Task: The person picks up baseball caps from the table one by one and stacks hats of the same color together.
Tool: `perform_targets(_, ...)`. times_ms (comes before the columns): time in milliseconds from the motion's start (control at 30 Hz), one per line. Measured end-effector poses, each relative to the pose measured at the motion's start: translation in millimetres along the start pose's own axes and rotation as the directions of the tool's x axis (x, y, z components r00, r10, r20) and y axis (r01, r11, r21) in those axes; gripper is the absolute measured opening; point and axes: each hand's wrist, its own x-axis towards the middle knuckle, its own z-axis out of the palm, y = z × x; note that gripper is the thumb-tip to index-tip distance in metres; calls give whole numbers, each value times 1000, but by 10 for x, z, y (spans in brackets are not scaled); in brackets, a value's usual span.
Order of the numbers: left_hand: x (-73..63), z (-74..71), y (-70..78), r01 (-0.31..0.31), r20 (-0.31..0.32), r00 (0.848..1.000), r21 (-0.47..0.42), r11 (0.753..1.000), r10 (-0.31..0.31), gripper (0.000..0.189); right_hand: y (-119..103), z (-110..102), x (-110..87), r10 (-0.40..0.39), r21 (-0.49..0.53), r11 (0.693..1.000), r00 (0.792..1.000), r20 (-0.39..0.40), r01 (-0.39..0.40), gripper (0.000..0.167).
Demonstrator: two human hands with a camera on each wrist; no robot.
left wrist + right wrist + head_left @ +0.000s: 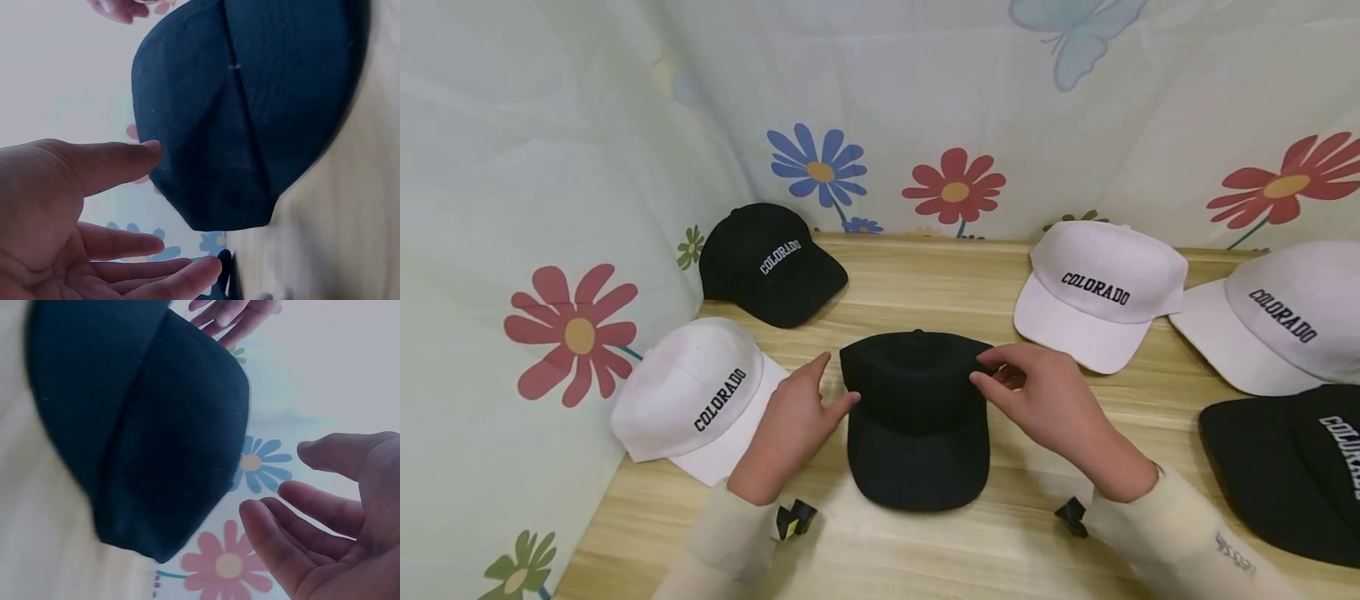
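Note:
A plain black baseball cap (919,462) sits upright on the wooden table in front of me, brim toward me, with no lettering showing. At its left side is my left hand (790,425), fingers spread; in the left wrist view the thumb (119,164) tip reaches the crown's edge and the other fingers extend below it. My right hand (1052,400) hovers by the crown's right side, thumb and fingers loosely bent. In the right wrist view a gap shows between these fingers (265,534) and the black crown (187,437).
A black COLORADO cap (767,262) and a white one (688,387) stand on the left. Two white COLORADO caps (1105,267) (1292,317) and another black cap (1285,475) are on the right. A flowered cloth (880,100) borders the table (917,283) behind and left.

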Motion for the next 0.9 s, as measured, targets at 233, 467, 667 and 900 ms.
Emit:
perform_targets(233, 152, -117, -35, 7, -12, 1000, 1, 1000, -7, 71, -130, -88, 301, -54, -3, 999, 998, -14, 54, 22)
perform_targets(467, 351, -227, -104, 37, -42, 998, -32, 999, -38, 68, -268, -140, 634, -59, 16, 998, 997, 56, 58, 22)
perform_targets(667, 447, -229, -158, 59, -40, 997, -37, 998, -60, 67, -370, -97, 894, -50, -29, 998, 992, 118, 54, 26)
perform_targets(900, 560, -184, -239, 100, -25, 995, -35, 994, -101, 67, -430, -4, 1174, -46, -41, 998, 985, 168, 54, 30)
